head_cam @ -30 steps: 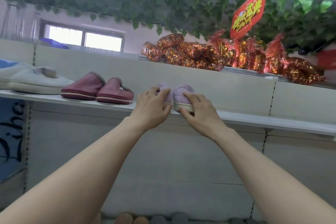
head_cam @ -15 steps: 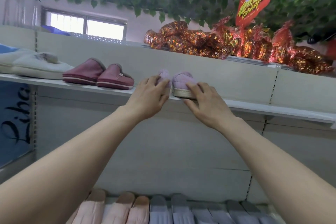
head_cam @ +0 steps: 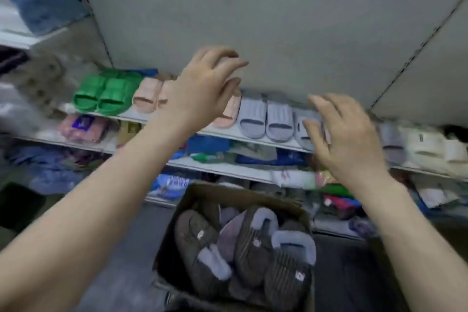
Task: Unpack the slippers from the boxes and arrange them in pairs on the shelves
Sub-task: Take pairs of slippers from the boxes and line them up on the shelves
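A cardboard box (head_cam: 192, 191) stands on the floor below me, full of several dark brown corduroy slippers (head_cam: 253, 246) with grey fleece lining. My left hand (head_cam: 202, 86) hangs in the air above the box with relaxed, spread fingers and holds nothing. My right hand (head_cam: 347, 134) is lower and to the right, fingers loosely spread, also holding nothing. Behind both hands a shelf (head_cam: 253, 135) carries rows of slides: green (head_cam: 106, 94), pink (head_cam: 148, 95) and grey-blue (head_cam: 263, 116). The picture is motion-blurred.
Cream slides (head_cam: 425, 149) lie at the shelf's right end. Lower shelves hold packaged goods in blue, green and pink wrappers (head_cam: 215, 147). A grey back panel (head_cam: 253, 20) rises above the slides. Dark floor surrounds the box.
Both hands have let go of the lilac slippers on the upper shelf and dropped down. My view has swung from that shelf down to the lower shelves and the box.
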The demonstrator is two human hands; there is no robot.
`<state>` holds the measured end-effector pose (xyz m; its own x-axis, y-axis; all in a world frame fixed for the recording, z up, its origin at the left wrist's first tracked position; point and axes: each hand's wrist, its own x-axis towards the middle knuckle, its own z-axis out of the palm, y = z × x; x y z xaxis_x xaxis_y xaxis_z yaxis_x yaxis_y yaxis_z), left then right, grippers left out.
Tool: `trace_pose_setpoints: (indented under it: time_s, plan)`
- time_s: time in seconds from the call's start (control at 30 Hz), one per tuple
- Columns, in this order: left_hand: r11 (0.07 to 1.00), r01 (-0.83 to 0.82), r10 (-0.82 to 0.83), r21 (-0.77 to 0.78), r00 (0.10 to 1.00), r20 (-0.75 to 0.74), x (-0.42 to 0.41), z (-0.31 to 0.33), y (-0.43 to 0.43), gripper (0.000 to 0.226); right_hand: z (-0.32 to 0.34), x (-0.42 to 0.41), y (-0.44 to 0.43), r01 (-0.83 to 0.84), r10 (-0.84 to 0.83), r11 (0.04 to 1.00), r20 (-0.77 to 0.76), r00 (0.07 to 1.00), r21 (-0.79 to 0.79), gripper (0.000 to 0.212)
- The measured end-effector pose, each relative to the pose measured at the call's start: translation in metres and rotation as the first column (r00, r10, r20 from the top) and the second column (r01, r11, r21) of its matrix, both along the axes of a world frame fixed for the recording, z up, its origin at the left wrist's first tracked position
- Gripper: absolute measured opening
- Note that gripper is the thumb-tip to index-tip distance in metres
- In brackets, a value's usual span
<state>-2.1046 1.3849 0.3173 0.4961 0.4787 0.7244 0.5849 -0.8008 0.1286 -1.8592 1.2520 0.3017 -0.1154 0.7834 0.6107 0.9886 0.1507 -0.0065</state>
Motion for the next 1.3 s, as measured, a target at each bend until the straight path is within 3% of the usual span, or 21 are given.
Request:
trace_pose_setpoints:
  time_s: [0.17,0.3,0.4,0.5,0.57,0.63,0.7,0.77,0.87,0.97,1.1,1.17,1.3]
  plan:
    - [0.936,-0.029,-0.003,-0.35,0.996,-0.091,-0.023,-0.153,-0.056,0.031,-0.15,-0.017,-0.068,0.019,-0.112,0.928,-0.23,0.967,-0.372,0.042]
    - [0.779,-0.093,-0.031,-0.62,0.982,-0.187,-0.046,-0.262,-0.107,0.034,-0.246,-0.038,-0.107,-0.002,-0.31,0.677,-0.287,0.906,-0.736,0.044]
    - [0.636,-0.176,-0.087,-0.752,0.951,-0.296,-0.063,-0.322,-0.141,0.031,-0.298,-0.048,-0.123,-0.006,-0.367,0.532,-0.237,0.9,-0.847,0.049]
    - [0.543,-0.194,-0.16,-0.817,0.931,-0.328,-0.068,-0.361,-0.157,0.04,-0.334,-0.04,-0.119,0.119,-0.416,0.514,-0.126,0.901,-0.85,0.062]
    - [0.568,-0.174,-0.22,-0.805,0.91,-0.352,-0.066,-0.381,-0.155,0.04,-0.353,-0.024,-0.105,0.302,-0.463,0.477,0.056,0.885,-0.825,0.065]
    - [0.619,-0.153,-0.295,-0.77,0.863,-0.409,-0.064,-0.407,-0.151,0.038,-0.362,-0.01,-0.09,0.454,-0.494,0.324,0.26,0.829,-0.83,0.063]
    - [0.613,-0.185,-0.35,-0.768,0.807,-0.475,-0.063,-0.428,-0.148,0.049,-0.371,-0.005,-0.085,0.505,-0.474,0.16,0.382,0.793,-0.848,0.06]
    - [0.61,-0.23,-0.369,-0.759,0.764,-0.529,-0.06,-0.437,-0.148,0.053,-0.378,-0.008,-0.09,0.52,-0.414,0.107,0.437,0.798,-0.848,0.066]
    - [0.651,-0.264,-0.349,-0.712,0.729,-0.589,-0.051,-0.436,-0.142,0.034,-0.385,-0.01,-0.107,0.505,-0.439,0.16,0.397,0.806,-0.848,0.05]
    - [0.73,-0.187,-0.337,-0.658,0.739,-0.584,-0.029,-0.43,-0.13,0.025,-0.379,0.004,-0.116,0.455,-0.598,0.317,0.198,0.777,-0.832,0.026]
    - [0.761,0.035,-0.426,-0.648,0.78,-0.459,0.034,-0.436,-0.108,0.035,-0.361,0.02,-0.127,0.425,-0.613,0.512,0.029,0.789,-0.747,0.03]
    - [0.761,0.119,-0.51,-0.638,0.717,-0.475,0.073,-0.445,-0.098,0.04,-0.355,0.024,-0.133,0.434,-0.643,0.535,-0.016,0.765,-0.725,0.032]
    - [0.763,-0.052,-0.551,-0.644,0.468,-0.691,0.127,-0.449,-0.093,0.049,-0.365,0.027,-0.148,0.405,-0.676,0.587,-0.149,0.721,-0.701,0.037]
